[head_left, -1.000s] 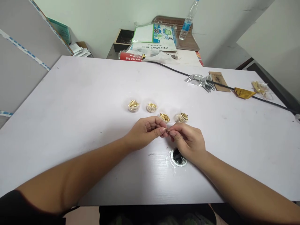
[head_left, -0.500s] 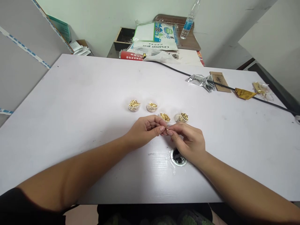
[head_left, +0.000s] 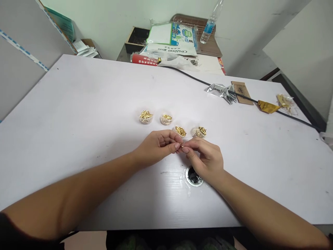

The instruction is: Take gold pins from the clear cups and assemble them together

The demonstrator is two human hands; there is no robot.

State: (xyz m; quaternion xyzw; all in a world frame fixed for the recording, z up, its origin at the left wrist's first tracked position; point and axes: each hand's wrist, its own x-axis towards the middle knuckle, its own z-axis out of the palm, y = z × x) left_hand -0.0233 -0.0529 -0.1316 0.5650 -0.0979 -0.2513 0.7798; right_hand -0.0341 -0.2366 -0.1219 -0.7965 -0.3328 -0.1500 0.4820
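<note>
My left hand point(head_left: 156, 147) and my right hand point(head_left: 206, 159) meet fingertip to fingertip over the white table point(head_left: 78, 114). Both are pinched shut on one small gold pin point(head_left: 181, 146) held between them. Just beyond the fingers stand small clear cups of gold parts: a far-left cup point(head_left: 145, 116), a second cup point(head_left: 166, 119), a third cup point(head_left: 180, 131) and a right cup point(head_left: 198, 131). My right hand partly covers a round cable hole point(head_left: 194, 177) in the tabletop.
A black cable point(head_left: 208, 83) runs across the far right of the table past a silver foil bag point(head_left: 221, 91), a brown card point(head_left: 241, 92) and gold foil bags point(head_left: 267, 107). Behind the table lie printed bags point(head_left: 171, 40) and a water bottle point(head_left: 209, 24).
Both hands stay pinched together on the pin, with only slight finger shifts. The camera has tilted a little, so everything sits slightly lower-left in view.
</note>
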